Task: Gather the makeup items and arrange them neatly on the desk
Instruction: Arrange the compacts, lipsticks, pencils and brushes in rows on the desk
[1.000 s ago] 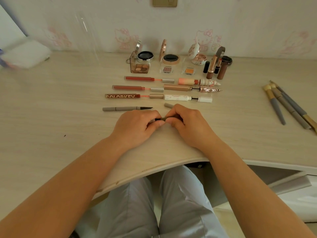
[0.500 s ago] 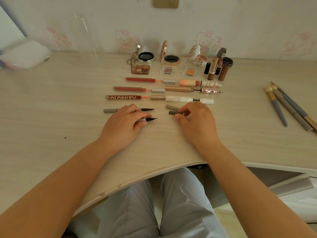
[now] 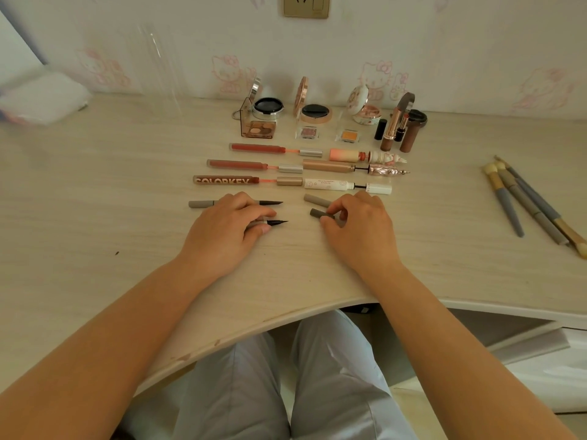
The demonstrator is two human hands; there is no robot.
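My left hand holds an uncapped eyeliner pen flat against the desk; only its black tip shows, pointing right. My right hand pinches that pen's grey-brown cap, also low on the desk. Just behind lie a second grey eyeliner pen and its loose cap. Further back, three lip glosses, two mascaras and other wands lie open in rows. Open compacts and small palettes stand near the wall.
Three grey-handled makeup brushes lie on the desk at the right. Lipsticks and small tubes stand at the back right. A white cloth or pouch sits at the far left. The desk's curved front edge is just above my knees.
My hands pulled apart, drawing the cap off the eyeliner pen. The left hand moved left with the pen, the right moved right and back with the cap, both now lower on the desk.
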